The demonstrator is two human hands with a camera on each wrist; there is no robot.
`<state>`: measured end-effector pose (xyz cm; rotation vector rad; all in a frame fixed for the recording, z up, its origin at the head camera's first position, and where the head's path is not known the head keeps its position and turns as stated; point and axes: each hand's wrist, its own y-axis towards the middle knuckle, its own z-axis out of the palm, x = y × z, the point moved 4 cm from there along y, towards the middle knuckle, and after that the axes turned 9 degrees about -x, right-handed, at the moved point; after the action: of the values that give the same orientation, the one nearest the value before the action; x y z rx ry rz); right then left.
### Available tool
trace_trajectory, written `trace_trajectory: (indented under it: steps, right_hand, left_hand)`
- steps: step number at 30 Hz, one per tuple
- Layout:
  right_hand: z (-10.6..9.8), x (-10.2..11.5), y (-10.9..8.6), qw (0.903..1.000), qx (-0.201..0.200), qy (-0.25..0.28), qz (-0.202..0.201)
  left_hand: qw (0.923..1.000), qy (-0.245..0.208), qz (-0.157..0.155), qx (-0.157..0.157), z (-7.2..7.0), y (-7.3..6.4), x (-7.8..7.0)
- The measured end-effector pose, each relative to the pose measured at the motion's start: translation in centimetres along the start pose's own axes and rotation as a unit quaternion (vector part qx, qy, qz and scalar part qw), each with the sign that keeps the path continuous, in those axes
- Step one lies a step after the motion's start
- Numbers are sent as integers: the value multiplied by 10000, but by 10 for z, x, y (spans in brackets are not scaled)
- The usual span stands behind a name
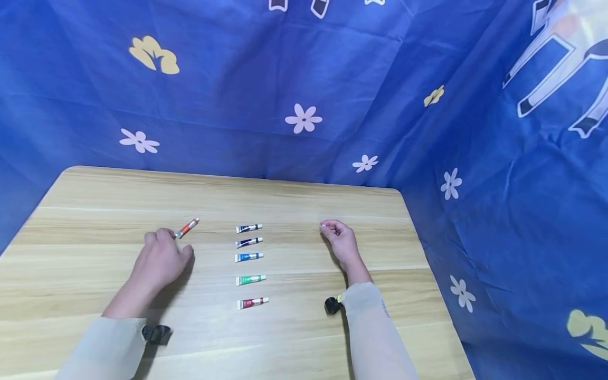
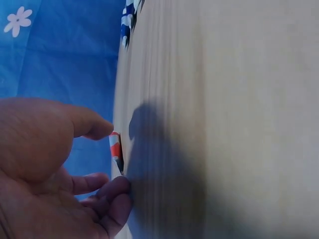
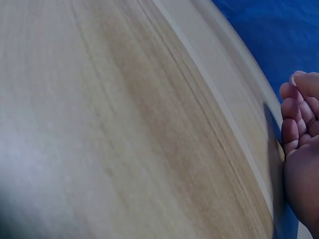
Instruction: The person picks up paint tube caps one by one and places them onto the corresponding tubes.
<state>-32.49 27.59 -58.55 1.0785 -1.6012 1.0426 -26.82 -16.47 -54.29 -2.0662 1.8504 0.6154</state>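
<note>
On the left of the table lies an orange-red paint tube, its lower end close to the fingertips of my left hand. In the left wrist view, the thumb and fingers of that hand stand apart, with the tube visible in the gap; whether a fingertip touches it I cannot tell. My right hand rests on the right of the table. Its fingers are loosely curled and the thumb lies against the index finger, with no object visible between them. A column of paint tubes lies between the hands.
The column runs from a dark blue tube through another dark one, a blue tube and a green tube to a crimson tube. Blue patterned cloth hangs behind and right of the wooden table.
</note>
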Motion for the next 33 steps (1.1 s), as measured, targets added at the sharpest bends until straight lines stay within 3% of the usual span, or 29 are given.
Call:
trace_trajectory:
  steps: [6, 14, 24, 33]
  right_hand:
    - [2, 0, -1, 9999, -21, 14, -120]
    - [4, 2, -2, 9998, -71, 64, -189]
    - [4, 1, -1, 9998, -75, 104, -178]
    - [3, -1, -2, 9998, -78, 35, -187]
  left_hand:
    - [9997, -138, -181, -40, 5, 17, 3]
    - [10000, -67, 15, -20, 7, 32, 1]
    - [9997, 113, 203, -16, 6, 35, -1]
    - [9998, -43, 177, -120, 6, 32, 3]
